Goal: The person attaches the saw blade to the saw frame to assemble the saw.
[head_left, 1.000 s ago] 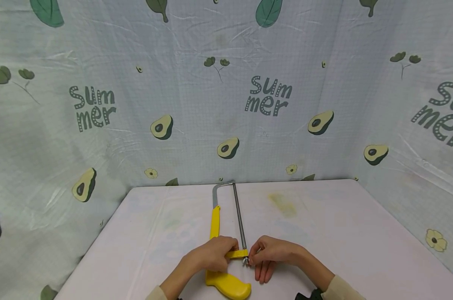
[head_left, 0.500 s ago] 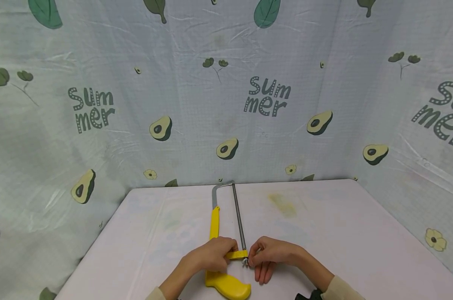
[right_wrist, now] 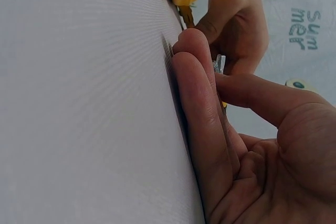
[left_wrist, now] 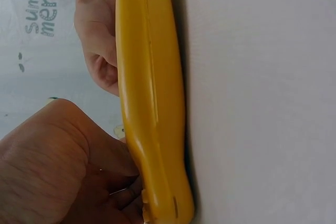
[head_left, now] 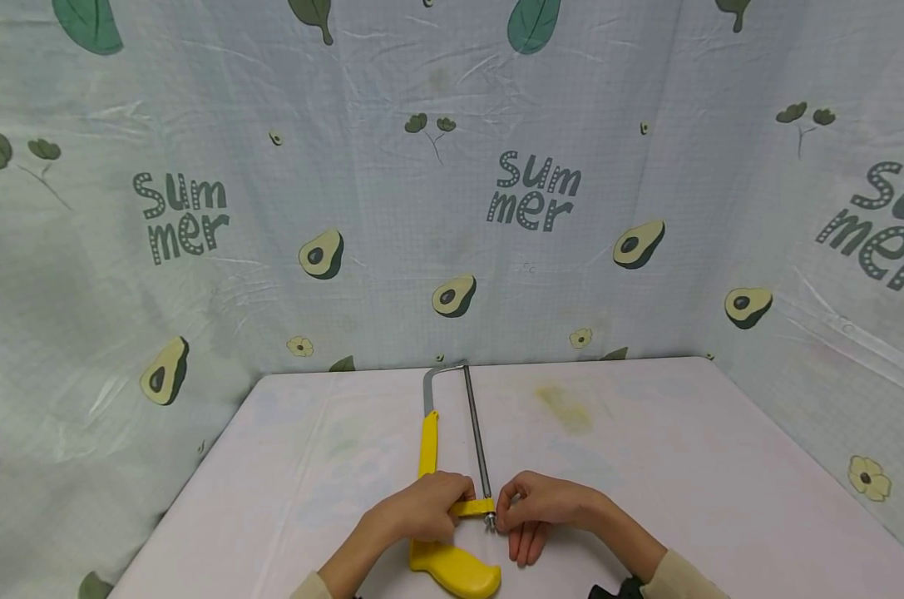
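A hacksaw with a yellow handle and a grey metal front bow lies on the table, its blade side to the right. My left hand grips the yellow frame just ahead of the handle, fingers curled by the short cross arm. At the near end of the blade sits a small silver wing nut. Thumb and forefinger of my right hand are at this nut, pinching it from the right side. Its other fingers rest on the table, as the right wrist view shows. In the left wrist view the handle covers part of both hands.
The table has a pale cover with a yellowish stain right of the saw. Behind it and along both sides hangs a curtain printed with avocados and lettering. The saw's far end reaches close to the back edge.
The wing nut shows a slightly different angle, with the right fingertips staying at it. Both hands and the hacksaw otherwise keep their places; the head view shifts a little.
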Tool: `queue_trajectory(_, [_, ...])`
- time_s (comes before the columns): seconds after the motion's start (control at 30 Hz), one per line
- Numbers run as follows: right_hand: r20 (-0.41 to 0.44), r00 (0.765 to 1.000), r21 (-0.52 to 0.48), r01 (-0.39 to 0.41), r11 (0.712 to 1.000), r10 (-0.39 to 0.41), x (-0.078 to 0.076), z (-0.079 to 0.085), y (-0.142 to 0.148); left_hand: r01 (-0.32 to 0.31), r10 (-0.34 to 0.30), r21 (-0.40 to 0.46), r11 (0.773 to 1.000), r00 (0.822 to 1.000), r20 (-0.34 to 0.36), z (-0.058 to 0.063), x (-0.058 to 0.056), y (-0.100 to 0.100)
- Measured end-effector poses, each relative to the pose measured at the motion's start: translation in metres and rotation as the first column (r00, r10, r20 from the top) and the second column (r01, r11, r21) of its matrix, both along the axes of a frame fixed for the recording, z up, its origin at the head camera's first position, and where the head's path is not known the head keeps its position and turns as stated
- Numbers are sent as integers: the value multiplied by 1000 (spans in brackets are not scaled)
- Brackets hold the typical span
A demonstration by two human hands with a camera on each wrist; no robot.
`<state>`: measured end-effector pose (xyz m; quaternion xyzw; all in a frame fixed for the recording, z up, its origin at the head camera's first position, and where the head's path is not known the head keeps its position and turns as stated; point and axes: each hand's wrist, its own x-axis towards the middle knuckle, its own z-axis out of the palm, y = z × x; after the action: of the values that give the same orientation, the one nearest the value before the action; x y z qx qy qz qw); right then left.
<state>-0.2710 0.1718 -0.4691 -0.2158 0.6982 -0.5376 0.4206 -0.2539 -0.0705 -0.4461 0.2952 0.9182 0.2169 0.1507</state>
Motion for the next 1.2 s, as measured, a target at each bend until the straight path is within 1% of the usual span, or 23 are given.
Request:
queue_trajectory(0.53, [-1,1000,-12,-17,1000,17,-2,-1,1,-23,23,-6,1000,1000,13,-1,-1,1])
queue_trajectory(0.8, [-14,1000,1,-19,1000,19,-1,2,1,-21,21,-9,1000,1000,8,-2,-2,1])
queue_trajectory(1.2, [-14,1000,8,-22,1000,22,-1,2,0,-40,40,-13,999,999,16,-1,-1,2])
